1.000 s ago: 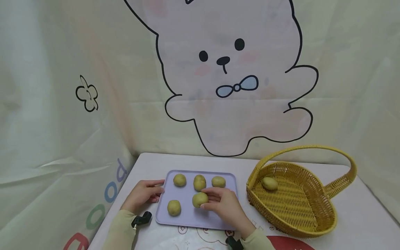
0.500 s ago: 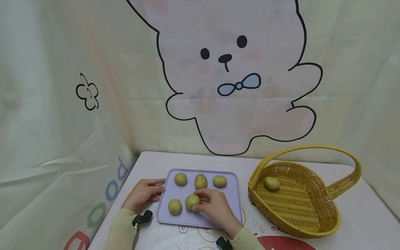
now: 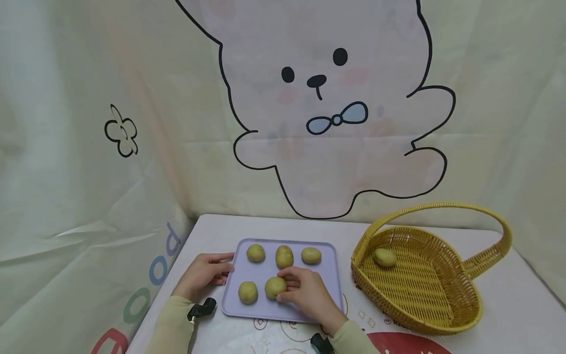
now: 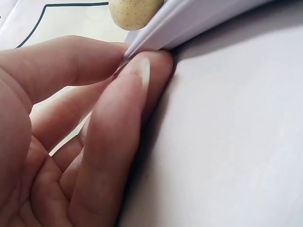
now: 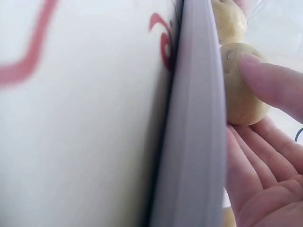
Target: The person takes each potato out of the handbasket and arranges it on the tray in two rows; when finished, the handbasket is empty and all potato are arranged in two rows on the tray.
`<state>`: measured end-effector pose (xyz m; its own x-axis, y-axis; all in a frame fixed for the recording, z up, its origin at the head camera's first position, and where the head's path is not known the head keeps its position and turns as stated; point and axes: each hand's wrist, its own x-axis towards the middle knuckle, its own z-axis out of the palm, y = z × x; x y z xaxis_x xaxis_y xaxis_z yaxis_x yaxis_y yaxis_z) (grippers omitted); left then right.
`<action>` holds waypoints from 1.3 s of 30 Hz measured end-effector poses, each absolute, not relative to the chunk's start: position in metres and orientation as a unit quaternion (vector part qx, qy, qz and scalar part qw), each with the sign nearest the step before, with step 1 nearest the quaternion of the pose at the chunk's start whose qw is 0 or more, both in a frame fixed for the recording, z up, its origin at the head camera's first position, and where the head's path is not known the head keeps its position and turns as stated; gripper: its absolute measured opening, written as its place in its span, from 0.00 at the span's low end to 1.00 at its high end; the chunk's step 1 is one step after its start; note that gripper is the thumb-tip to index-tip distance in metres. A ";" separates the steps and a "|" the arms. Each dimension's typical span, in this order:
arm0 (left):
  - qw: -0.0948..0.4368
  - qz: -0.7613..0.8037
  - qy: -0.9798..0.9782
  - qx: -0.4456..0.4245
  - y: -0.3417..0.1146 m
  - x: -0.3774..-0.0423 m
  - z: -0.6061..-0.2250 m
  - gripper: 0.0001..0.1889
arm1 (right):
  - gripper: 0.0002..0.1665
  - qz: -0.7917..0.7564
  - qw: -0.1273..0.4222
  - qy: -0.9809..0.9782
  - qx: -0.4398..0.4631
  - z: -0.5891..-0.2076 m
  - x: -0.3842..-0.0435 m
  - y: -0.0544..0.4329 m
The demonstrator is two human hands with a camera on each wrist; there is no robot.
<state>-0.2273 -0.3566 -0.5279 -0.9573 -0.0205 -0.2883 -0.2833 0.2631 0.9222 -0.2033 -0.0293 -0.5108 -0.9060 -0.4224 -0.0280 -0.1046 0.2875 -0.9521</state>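
Observation:
My right hand (image 3: 307, 292) holds a round yellow potato (image 3: 275, 288) between thumb and fingers, low over the front half of the lilac tray (image 3: 325, 307). The right wrist view shows the thumb on one side of this potato (image 5: 241, 101) and the fingers below it. My left hand (image 3: 204, 275) pinches the tray's left rim; in the left wrist view thumb and forefinger meet at that edge (image 4: 156, 35). Left of the held potato lies another potato (image 3: 247, 293). A back row has three potatoes: left (image 3: 255, 253), middle (image 3: 284, 257) and right (image 3: 311, 255).
On the right stands a yellow woven basket (image 3: 470, 309) with a tall arched handle and one potato (image 3: 385, 257) inside. The white table (image 3: 212, 231) meets a printed cloth backdrop (image 3: 203, 172) at the back. A red print (image 3: 404, 342) lies in front of the basket.
My right hand has shifted the potato left along the front row, beside the other potato there, then slightly back right. The left hand stays at the tray's rim.

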 end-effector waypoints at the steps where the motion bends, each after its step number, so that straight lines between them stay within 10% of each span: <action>1: 0.110 0.600 0.787 -0.097 -0.356 -0.227 -0.528 0.27 | 0.28 -0.569 0.140 0.793 -0.167 -0.510 -0.203 -0.027; 26: 0.110 0.580 0.803 -0.084 -0.355 -0.235 -0.523 0.28 | 0.26 -0.529 0.159 0.814 -0.181 -0.491 -0.196 0.015; 39: 0.117 0.581 0.799 -0.099 -0.354 -0.227 -0.527 0.29 | 0.24 -0.428 0.109 0.875 -0.197 -0.417 -0.181 0.127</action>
<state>-0.2266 -0.3540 -0.5267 -0.9531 -0.0230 -0.3019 -0.2942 0.3056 0.9055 -0.1810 0.1268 -0.4168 -0.8989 -0.4376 -0.0216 -0.2520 0.5566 -0.7917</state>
